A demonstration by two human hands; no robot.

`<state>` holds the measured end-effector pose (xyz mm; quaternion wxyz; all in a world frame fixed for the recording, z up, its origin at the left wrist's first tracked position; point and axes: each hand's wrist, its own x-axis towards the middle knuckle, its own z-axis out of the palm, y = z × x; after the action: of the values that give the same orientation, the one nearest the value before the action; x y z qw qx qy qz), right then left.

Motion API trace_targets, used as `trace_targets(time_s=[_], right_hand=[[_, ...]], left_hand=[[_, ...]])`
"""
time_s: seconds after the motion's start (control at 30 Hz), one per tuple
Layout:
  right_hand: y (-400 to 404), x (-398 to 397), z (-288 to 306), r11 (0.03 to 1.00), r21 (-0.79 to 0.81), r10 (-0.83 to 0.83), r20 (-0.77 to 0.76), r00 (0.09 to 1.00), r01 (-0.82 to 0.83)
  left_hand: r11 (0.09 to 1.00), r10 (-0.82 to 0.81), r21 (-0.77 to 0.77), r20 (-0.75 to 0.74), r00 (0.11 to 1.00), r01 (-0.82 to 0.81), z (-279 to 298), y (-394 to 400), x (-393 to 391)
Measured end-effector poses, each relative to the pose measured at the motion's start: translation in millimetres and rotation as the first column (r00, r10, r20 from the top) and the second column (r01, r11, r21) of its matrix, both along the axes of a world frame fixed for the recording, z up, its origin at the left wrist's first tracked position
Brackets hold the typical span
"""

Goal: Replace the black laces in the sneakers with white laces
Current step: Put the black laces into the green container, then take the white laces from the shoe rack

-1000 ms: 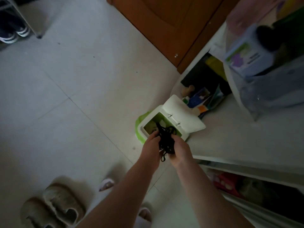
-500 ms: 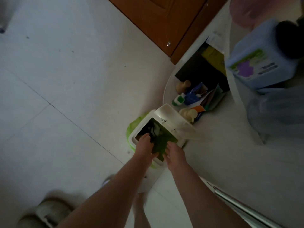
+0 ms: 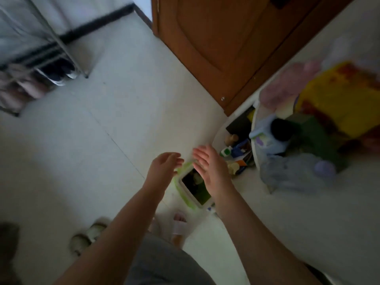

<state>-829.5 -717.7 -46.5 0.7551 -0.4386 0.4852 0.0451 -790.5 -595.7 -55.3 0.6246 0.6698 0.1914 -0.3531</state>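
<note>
Both hands are empty, the left hand and right hand with fingers loose, hovering above the little green bin on the floor by the white cabinet's corner. Something dark sits inside, but it's too blurry to call it the black laces.

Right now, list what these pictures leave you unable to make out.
- Head view: inside of the small bin; dark, partly covered by the right hand, so no laces are identifiable.
- Head view: things on the white shelf; blurred by motion.
- Head view: shoes on the rack; blurred and dim, lace colour unreadable.
- Head view: slippers; dim, detail lost.
- Left hand appears empty.
</note>
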Motion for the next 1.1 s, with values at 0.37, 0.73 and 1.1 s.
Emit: trace_targets(time_s=[0.37, 0.73, 1.1], right_hand=[[113, 131, 141, 0.756, -0.297, 0.646, 0.200, 0.736, -0.583], [265, 361, 181, 0.537, -0.415, 0.838, 0.163, 0.520, -0.735], [345, 585, 166, 0.621, -0.326, 0.771, 0.090, 0.631, -0.713]], left_hand=[[0.977, 0.135, 0.116, 0.326, 0.936, -0.181, 144, 173, 93], [0.899, 0.166, 0.309, 0.411, 0.896, -0.309, 154, 340, 289], [0.864, 0.120, 0.414, 0.386, 0.915, -0.288, 141, 427, 508]])
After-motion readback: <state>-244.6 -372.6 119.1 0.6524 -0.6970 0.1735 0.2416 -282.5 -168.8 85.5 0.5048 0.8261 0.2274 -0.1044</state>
